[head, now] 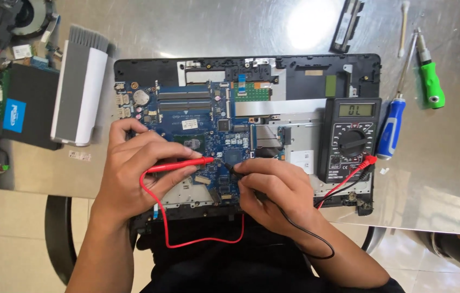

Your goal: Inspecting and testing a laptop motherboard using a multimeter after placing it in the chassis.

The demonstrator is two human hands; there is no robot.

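A: Left hand (pixel 135 165)?
B: Curled around the red probe (pixel 178 165), pinched like a pen, tip pointing toward 3 o'clock and touching the blue motherboard (pixel 197 116).

A: Right hand (pixel 273 187)?
B: Fingers closed on the black probe (pixel 236 169). Only its tip end shows, pointing to 9 o'clock, just beside the red tip. Whether it touches the board, cannot tell.

A: Where's the board?
B: Inside the opened laptop base (pixel 306 68), lying flat on the metal table (pixel 446 163), board at 9 o'clock of the base.

A: Meter?
B: Black multimeter (pixel 352 138) resting on the base at 3 o'clock of the hands, display lit, both leads plugged in at its lower right. Red lead loops down toward 6 o'clock.

A: Rest?
B: 2 screwdrivers: blue-handled screwdriver (pixel 391 127) just beside the meter at 3 o'clock, green-handled screwdriver (pixel 430 81) farther toward 2 o'clock. Grey and white brush (pixel 81 87) at 10 o'clock, black drive (pixel 26 106) beside it.
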